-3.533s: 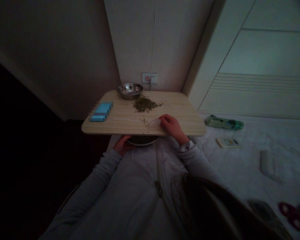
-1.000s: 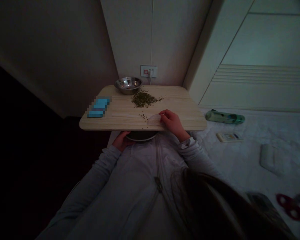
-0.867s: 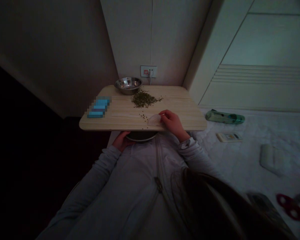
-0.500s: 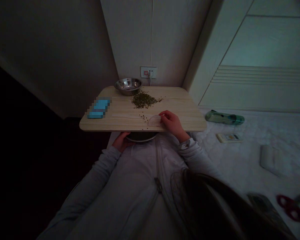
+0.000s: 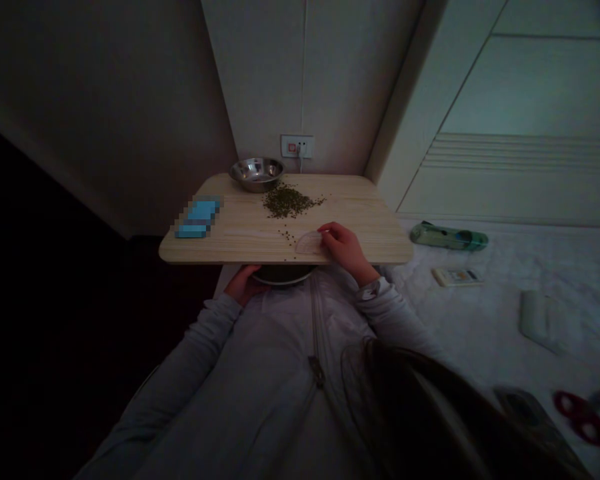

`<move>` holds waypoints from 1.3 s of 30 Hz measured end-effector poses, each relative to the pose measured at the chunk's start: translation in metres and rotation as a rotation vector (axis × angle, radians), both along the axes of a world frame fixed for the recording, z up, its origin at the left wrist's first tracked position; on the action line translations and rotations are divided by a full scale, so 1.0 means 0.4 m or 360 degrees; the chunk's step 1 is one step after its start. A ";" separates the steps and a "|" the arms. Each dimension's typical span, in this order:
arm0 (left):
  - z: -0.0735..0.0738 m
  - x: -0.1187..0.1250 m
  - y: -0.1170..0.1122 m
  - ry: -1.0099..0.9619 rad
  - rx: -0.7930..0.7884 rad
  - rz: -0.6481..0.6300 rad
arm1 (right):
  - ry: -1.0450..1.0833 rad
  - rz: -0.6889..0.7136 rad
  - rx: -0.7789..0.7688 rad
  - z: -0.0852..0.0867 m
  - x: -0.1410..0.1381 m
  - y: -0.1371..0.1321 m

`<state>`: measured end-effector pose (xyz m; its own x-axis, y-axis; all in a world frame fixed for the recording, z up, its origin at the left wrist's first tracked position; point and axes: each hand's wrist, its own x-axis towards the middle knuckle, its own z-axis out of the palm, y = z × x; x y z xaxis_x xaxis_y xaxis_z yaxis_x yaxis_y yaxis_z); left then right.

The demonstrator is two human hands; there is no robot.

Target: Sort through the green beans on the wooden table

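Observation:
My right hand pinches a clear half-round plastic piece, which looks like a protractor, against the tabletop near its front edge. A few loose green beans lie just left of it. Farther back is a spread pile of small green beans, apparently mung beans. Below the front edge, my left hand grips the left side of a bowl on my lap. Only the bowl's near rim and dark inside show; the small wooden table hides the rest.
A steel bowl stands at the table's back left, and a blurred-out blue phone-like object lies on the left. On the white bedding to the right are a green pencil case, a pale remote-like object and red-handled scissors.

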<state>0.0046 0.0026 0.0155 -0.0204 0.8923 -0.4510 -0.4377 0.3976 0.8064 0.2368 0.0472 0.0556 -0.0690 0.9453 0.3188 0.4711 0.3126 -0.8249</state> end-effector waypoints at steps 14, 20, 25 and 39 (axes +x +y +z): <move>0.000 0.002 -0.001 0.0005 0.0020 0.0013 | 0.0013 0.0006 0.0014 0.004 -0.001 -0.004; 0.003 0.002 0.000 0.0006 0.0007 0.0016 | 0.0020 0.0002 0.0008 -0.001 -0.001 0.001; 0.002 0.001 0.000 -0.0002 0.0010 -0.0019 | 0.0004 -0.0009 0.0004 0.002 -0.001 -0.001; -0.002 0.000 0.001 0.0018 0.0030 -0.0035 | -0.0012 0.0001 0.0032 -0.004 0.001 0.002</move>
